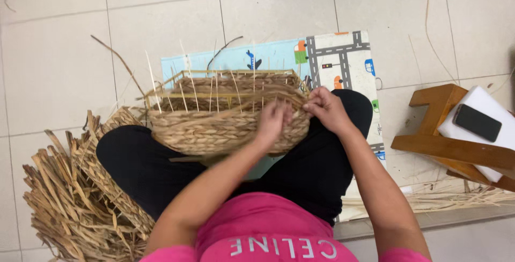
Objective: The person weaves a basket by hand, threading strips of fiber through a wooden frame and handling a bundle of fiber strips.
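Both hands [300, 114] at basket [214, 130] rim

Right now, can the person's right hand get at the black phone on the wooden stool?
Probably yes. The right hand is busy at the rim of the woven basket, but the black phone lies face up on a white box atop the wooden stool on that same side, with nothing between them.

Half-woven straw basket [214, 125] on lap, tilted, thin upright stakes protruding above braided wall
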